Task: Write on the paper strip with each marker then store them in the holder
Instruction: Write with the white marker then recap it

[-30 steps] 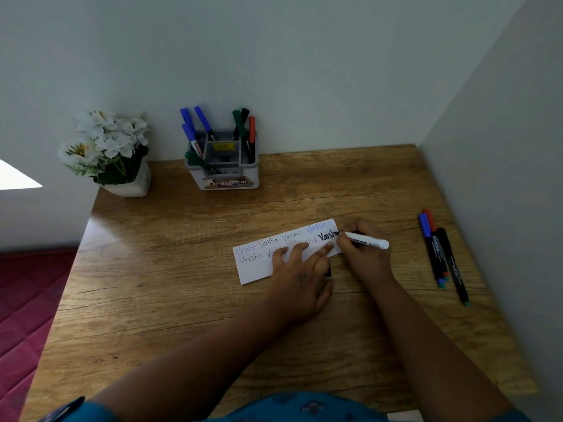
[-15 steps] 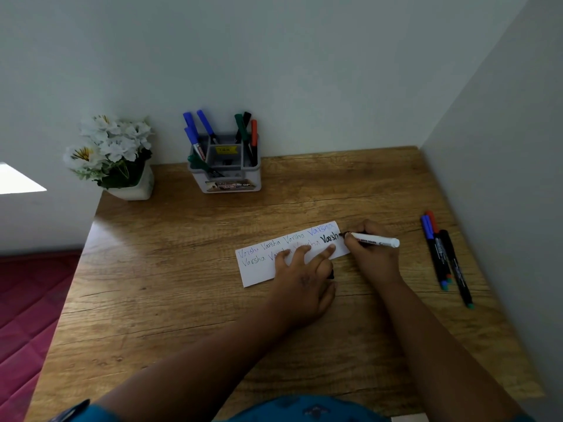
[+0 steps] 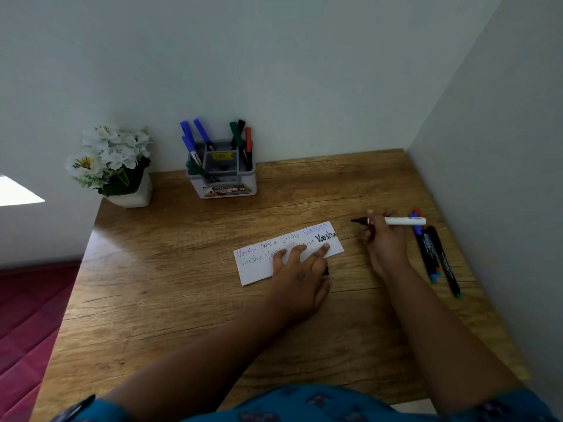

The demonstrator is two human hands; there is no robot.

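A white paper strip (image 3: pixel 259 266) lies on the wooden desk (image 3: pixel 182 300), covered with handwritten words in several colours, the last one bold black. My left hand (image 3: pixel 300 274) presses flat on the strip; a small black cap (image 3: pixel 326 271) peeks out beside its thumb. My right hand (image 3: pixel 385 242) grips a white-barrelled black marker (image 3: pixel 402 221), uncapped, tip pointing left, lifted clear to the right of the strip. A grey holder (image 3: pixel 224 178) at the back wall carries several blue, green, black and red markers.
Three markers (image 3: pixel 438 257) lie side by side near the right wall, just beyond my right hand. A white pot of white flowers (image 3: pixel 112 166) stands at the back left corner. Walls close the desk at back and right.
My right hand has lifted the marker off the strip and moved right, away from the finished black word. My left hand stays on the paper.
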